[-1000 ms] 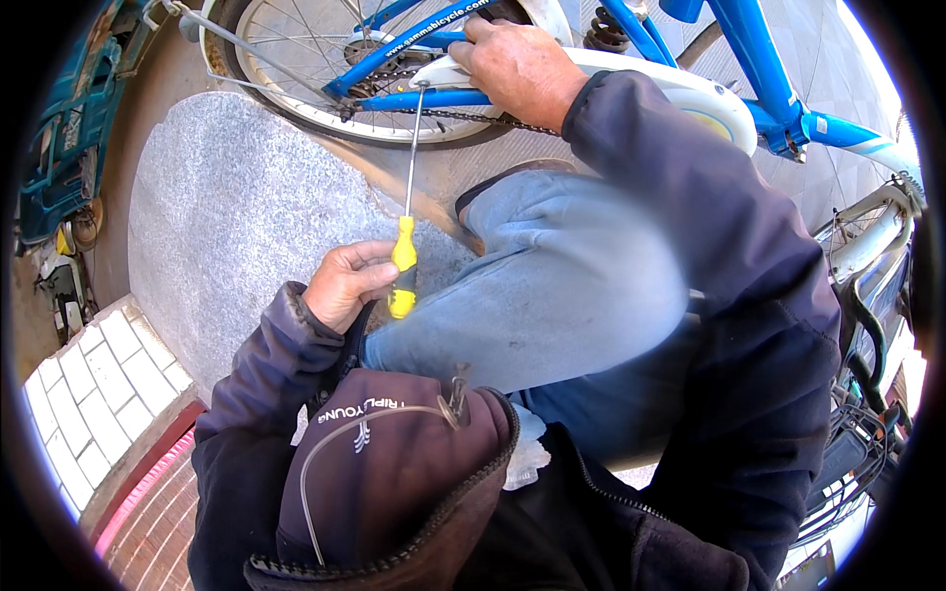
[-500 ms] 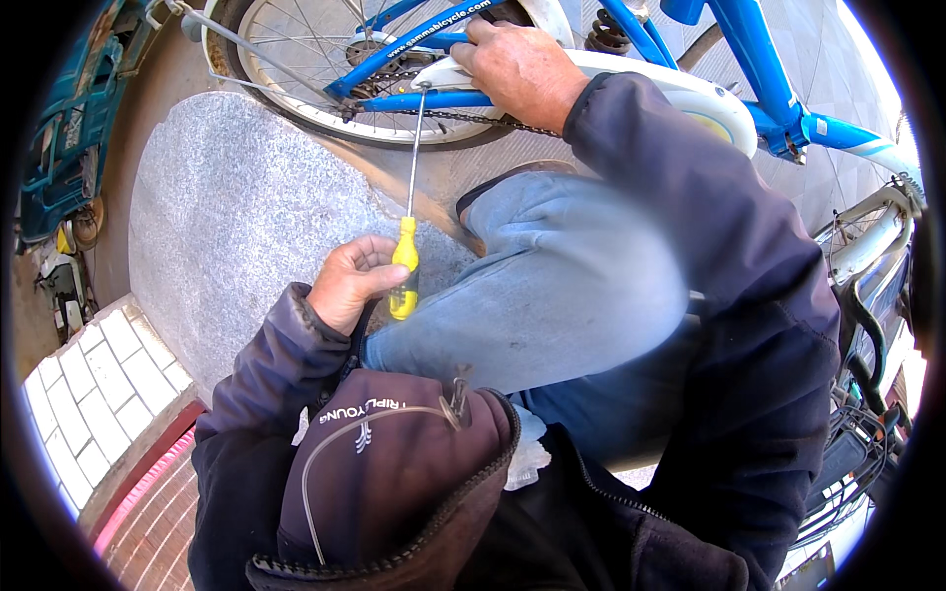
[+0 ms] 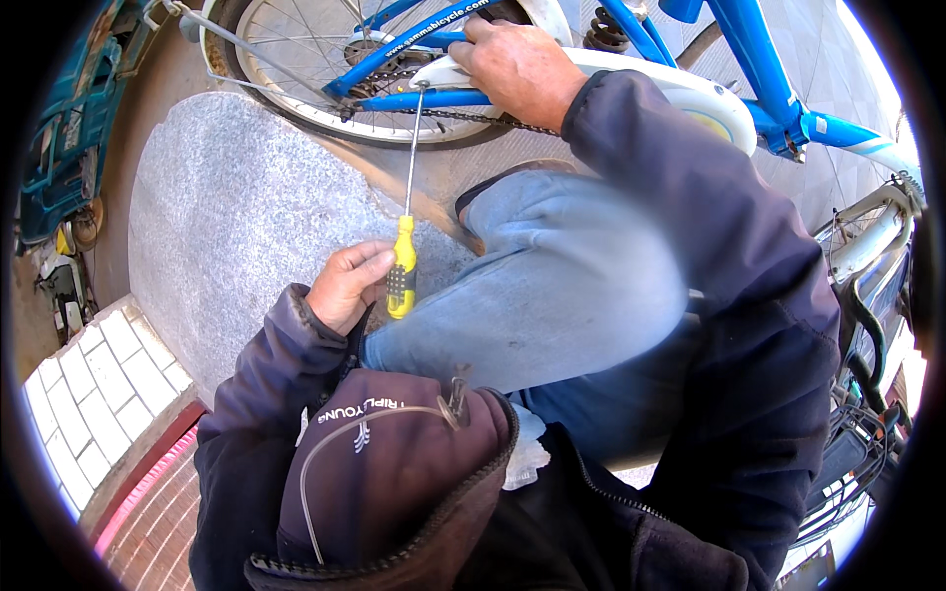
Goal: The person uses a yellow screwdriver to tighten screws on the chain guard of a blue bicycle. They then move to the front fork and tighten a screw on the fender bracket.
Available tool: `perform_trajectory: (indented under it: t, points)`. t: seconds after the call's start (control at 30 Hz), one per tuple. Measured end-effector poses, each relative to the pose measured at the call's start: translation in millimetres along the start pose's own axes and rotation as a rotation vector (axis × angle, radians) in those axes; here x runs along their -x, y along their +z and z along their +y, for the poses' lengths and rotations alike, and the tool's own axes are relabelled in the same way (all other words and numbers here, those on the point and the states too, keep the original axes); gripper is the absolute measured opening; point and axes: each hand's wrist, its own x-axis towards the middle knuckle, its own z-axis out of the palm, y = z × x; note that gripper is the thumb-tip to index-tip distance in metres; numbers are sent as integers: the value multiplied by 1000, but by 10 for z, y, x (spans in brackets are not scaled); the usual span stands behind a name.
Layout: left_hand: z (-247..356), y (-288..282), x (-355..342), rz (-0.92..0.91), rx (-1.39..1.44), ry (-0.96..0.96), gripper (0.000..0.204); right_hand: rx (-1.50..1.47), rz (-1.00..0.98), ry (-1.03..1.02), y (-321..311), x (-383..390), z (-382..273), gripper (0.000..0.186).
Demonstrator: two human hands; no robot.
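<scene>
My left hand [image 3: 347,284] has its fingers closed on a screwdriver [image 3: 402,274] with a yellow-and-black handle. Its long metal shaft runs up to a screw [image 3: 424,85] at the narrow tip of a white chain guard [image 3: 690,74]. My right hand [image 3: 517,69] grips the guard just right of that tip. The guard lies along the blue bicycle frame [image 3: 778,89], with the dark chain [image 3: 443,115] showing below it and the rear wheel [image 3: 286,74] behind.
A speckled stone slab [image 3: 227,227] lies by my bent leg [image 3: 562,286]. Teal plastic crates [image 3: 64,128] and assorted parts are at the far left, above white tiles [image 3: 99,394]. A second bicycle [image 3: 867,256] stands close at my right.
My left fingers and thumb have shifted slightly on the screwdriver handle, which appears turned, showing more of its dotted dark grip. My right hand is unchanged.
</scene>
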Motion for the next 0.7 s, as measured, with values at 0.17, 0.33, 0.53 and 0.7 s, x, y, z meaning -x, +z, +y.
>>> perform_trajectory:
  t: [0.17, 0.33, 0.53, 0.7]
  points:
    - [14, -39, -68, -225, 131, -78, 40, 22, -28, 27, 21, 12, -23, 23]
    - [-9, -18, -76, -203, 116, -73, 38, 29, -71, 28, -8, 3, -9, 28]
    - [27, 46, -44, -118, 60, -72, 33, 35, -47, 25, 16, 6, -11, 26]
    - [65, 118, -14, -28, 42, -82, 30, 18, 17, -4, 48, 20, 11, 18]
